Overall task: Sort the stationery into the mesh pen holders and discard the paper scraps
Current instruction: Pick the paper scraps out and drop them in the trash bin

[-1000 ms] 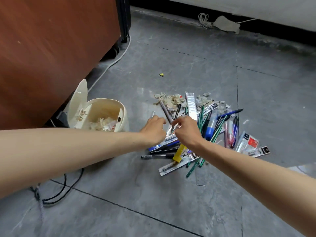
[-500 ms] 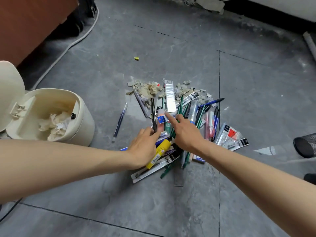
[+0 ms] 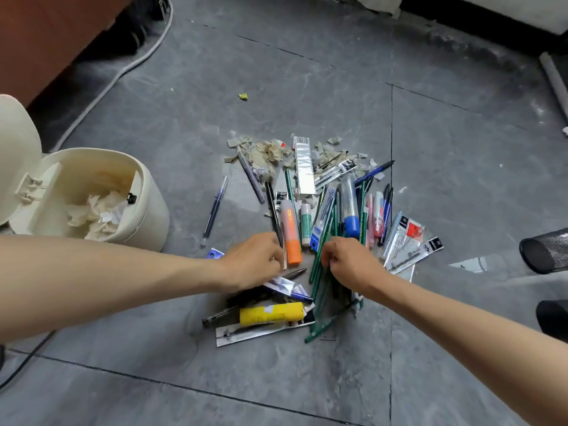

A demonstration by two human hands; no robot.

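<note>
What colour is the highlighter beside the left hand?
Orange highlighter, pale translucent toward its far end; head view, the only one, shows it.

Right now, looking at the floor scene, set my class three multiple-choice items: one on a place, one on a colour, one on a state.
1. Where do the paper scraps lie in the pile?
A. at its far edge
B. under the yellow tube
C. inside the mesh holder

2. What colour is the highlighter by the left hand?
A. purple
B. orange
C. black

3. In what state is the cream bin?
A. lid shut
B. tipped over
C. lid open, crumpled paper inside

Answers: 1 A, the scraps sit beyond the pens, away from the person; 2 B, its body is orange; 3 C, the lid stands up and paper shows within.
</note>
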